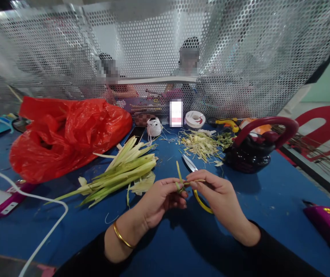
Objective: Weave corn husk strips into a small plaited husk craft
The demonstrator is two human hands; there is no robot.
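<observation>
My left hand point(160, 200) and my right hand point(218, 196) meet above the blue table point(268, 192), fingers pinched on a narrow green leaf strip point(180, 179) that is folded between them, one end sticking up. Scissors with a yellow handle point(192, 169) lie on the table just under and behind my right hand. A pile of long green leaves point(121, 169) lies to the left of my hands. A gold bangle is on my left wrist.
A red plastic bag point(67, 132) sits at the left. Leaf trimmings point(201, 144), a dark basket with a red handle point(254, 150), white tape roll point(194, 119) and string point(154, 127) lie beyond. A white cable point(38, 200) and pink devices flank me. Two people sit behind the mesh screen.
</observation>
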